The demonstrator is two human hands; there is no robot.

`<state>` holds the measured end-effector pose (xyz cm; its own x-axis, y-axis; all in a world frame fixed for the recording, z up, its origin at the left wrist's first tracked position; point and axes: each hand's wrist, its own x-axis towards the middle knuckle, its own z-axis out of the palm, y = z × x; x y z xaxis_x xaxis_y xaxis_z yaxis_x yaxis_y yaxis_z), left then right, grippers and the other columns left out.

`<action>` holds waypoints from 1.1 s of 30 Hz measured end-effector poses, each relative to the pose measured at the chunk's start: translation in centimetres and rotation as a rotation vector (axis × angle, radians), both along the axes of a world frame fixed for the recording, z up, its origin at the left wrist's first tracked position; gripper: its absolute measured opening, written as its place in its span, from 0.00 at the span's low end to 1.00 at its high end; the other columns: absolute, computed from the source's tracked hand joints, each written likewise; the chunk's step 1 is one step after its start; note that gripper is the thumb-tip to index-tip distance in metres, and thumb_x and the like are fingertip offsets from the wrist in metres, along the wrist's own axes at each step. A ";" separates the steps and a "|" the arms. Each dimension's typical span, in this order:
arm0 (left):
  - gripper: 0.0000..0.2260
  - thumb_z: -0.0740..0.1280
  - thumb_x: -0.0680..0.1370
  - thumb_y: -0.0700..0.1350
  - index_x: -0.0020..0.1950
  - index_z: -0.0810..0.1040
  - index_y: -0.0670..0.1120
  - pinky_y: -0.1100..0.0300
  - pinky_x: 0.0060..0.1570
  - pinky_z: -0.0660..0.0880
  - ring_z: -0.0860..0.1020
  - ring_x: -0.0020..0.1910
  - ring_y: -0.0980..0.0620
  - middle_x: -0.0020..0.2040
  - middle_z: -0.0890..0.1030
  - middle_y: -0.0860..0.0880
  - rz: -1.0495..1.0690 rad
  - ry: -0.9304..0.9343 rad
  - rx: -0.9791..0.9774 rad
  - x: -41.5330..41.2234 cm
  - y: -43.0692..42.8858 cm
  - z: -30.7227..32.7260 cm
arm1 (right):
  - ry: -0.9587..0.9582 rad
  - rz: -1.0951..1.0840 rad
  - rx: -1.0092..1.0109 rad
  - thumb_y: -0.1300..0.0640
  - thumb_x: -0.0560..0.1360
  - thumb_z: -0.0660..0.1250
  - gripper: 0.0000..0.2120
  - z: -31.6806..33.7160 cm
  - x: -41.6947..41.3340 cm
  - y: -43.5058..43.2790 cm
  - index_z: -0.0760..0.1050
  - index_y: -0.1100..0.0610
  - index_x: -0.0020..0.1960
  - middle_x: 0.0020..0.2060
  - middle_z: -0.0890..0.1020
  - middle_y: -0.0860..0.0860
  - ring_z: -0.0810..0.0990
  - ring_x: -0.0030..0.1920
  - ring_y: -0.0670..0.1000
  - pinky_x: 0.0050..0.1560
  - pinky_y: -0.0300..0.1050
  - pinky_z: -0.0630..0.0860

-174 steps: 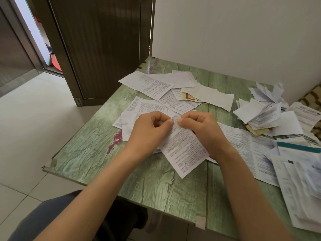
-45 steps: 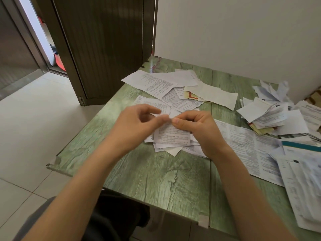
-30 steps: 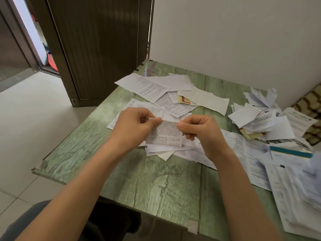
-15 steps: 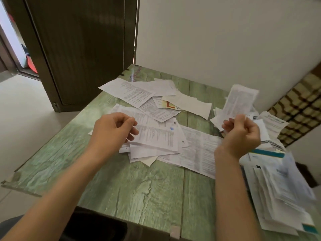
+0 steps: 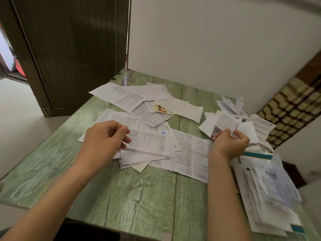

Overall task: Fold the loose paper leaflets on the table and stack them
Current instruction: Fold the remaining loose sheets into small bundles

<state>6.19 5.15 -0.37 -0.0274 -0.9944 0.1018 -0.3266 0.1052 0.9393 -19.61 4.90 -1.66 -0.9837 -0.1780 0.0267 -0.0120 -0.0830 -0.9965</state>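
Your right hand (image 5: 229,141) is over the far right part of the desk (image 5: 130,197), its fingers (image 5: 241,136) curled round the lower end of a folded leaflet (image 5: 224,122). The leaflet stands up out of your grip, blurred, and hangs just above the stack of folded leaflets (image 5: 248,131) that lies near the desk's far right corner. You cannot tell from this view whether the leaflet already touches the stack.

Your left hand (image 5: 104,138) is above the middle of the desk, toward its left edge. Its fingers (image 5: 121,129) are loosely curled, with the tips at the left edge of the top sheet (image 5: 149,141) of a small overlapping pile. Whether they pinch that sheet or only lie against it cannot be told.

Under that pile a long printed sheet (image 5: 191,153) lies flat and reaches across to your right wrist. More loose leaflets (image 5: 121,96) are spread open toward the far left corner, overlapping one another, one of them with a red and yellow panel showing.

Along the right edge, nearer to you, a heap of papers (image 5: 269,197) lies fanned and untidy, some with teal bands. It runs from just beside your right forearm to the near right corner.
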 end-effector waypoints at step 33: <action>0.15 0.64 0.78 0.48 0.65 0.74 0.49 0.60 0.59 0.68 0.73 0.60 0.54 0.60 0.76 0.54 -0.116 -0.425 -0.109 0.5 -0.5 -1.0 | 0.615 0.739 0.319 0.62 0.76 0.65 0.03 0.2 6.3 0.0 0.73 0.55 0.45 0.33 0.76 0.46 0.73 0.32 0.42 0.33 0.29 0.71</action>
<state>6.65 4.63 -1.32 -0.2001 -0.9664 0.1615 -0.6610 0.2548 0.7058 -13.35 4.89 -1.46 -0.4556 -0.8241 0.3366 -0.5843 -0.0085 -0.8115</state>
